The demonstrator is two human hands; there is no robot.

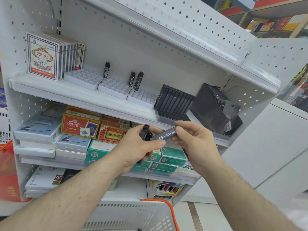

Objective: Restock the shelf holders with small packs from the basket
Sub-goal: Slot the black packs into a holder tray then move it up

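Black, slim plastic pack with white printed digits [164,134] lies crosswise between both hands before the shelf's front edge [116,112]. The right hand [194,142] pinches its right end with thumb and forefinger. The left hand [140,147] is curled round a bunch of similar dark packs [145,132], thumb touching the pack's left end.

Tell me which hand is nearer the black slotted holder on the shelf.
Right. The right hand is just below the black slotted holder, pinching a dark pack; the left hand sits lower and further left.
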